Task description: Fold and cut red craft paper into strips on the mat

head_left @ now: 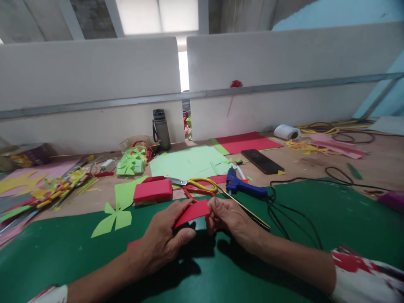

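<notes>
A strip of red paper [193, 213] is stretched between my hands over the green mat. My left hand [166, 229] grips it near the left end, thumb below and fingers above. At the other end, my right hand [227, 216] pinches the corner between thumb and fingers. A bit of red [133, 243] peeks out behind my left wrist. Just beyond the hands lie scissors [202, 185] with yellow and orange handles. A red block-like piece [153, 190] lies left of them, beside a light green paper cutout [115, 216] shaped like leaves. The blue glue gun [244, 185] rests to the right.
Green mat [78, 261] covers the near table. Behind are pale green sheets [186, 162], a red sheet [244, 142], a phone [262, 161] and a dark bottle [161, 130]. A black cord [296, 216] loops at right. Colored paper scraps [63, 185] pile at left.
</notes>
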Motion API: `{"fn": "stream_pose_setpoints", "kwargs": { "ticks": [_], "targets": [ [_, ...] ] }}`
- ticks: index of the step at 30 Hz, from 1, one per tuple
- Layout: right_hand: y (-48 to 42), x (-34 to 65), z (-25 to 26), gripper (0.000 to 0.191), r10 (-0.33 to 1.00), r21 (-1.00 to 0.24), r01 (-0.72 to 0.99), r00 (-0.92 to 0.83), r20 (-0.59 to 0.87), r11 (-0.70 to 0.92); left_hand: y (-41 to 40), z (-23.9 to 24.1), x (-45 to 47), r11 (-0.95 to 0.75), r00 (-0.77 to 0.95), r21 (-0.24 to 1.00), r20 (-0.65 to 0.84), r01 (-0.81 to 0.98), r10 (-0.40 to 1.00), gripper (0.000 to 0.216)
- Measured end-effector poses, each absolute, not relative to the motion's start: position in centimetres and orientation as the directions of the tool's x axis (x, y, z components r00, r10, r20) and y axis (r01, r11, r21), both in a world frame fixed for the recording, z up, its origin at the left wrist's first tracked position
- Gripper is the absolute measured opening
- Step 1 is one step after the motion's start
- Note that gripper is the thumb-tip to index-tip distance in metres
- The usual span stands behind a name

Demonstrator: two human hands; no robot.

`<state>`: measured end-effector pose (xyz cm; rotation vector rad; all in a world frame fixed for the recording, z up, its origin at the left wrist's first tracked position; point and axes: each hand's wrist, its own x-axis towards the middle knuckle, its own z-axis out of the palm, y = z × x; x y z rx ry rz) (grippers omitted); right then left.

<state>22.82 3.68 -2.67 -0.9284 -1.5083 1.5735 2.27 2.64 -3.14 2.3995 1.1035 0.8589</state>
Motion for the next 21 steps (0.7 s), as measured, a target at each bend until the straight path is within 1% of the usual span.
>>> {"fn": "stream_pose_setpoints", "kwargs": {
  "ticks": [2,10,16,21],
  "targets": [
    [3.54,22.85,-2.55,0.055,0.887,-0.999,-0.040,-0.462,0.001,-0.020,2.53,-3.17,2.32,-0.641,0.520,0.530,0.381,0.555,0.765,0.052],
    [3.60,22.88,-2.79,0.049,0.888,-0.999,-0.051,-0.460,0.009,-0.017,2.05,-3.10,2.66,-0.658,0.544,0.518,0.379,0.546,0.749,0.052],
    [3.62,22.89,-2.84,0.051,0.891,-0.998,-0.056,-0.454,0.007,-0.021,2.16,-3.14,2.56,-0.680,0.546,0.415,0.406,0.604,0.733,0.052],
    [3.61,22.84,-2.81,0.049,0.889,-0.997,-0.068,-0.458,0.002,-0.033,1.95,-2.89,2.75,-0.665,0.545,0.425,0.380,0.615,0.747,0.052]
  ]
}}
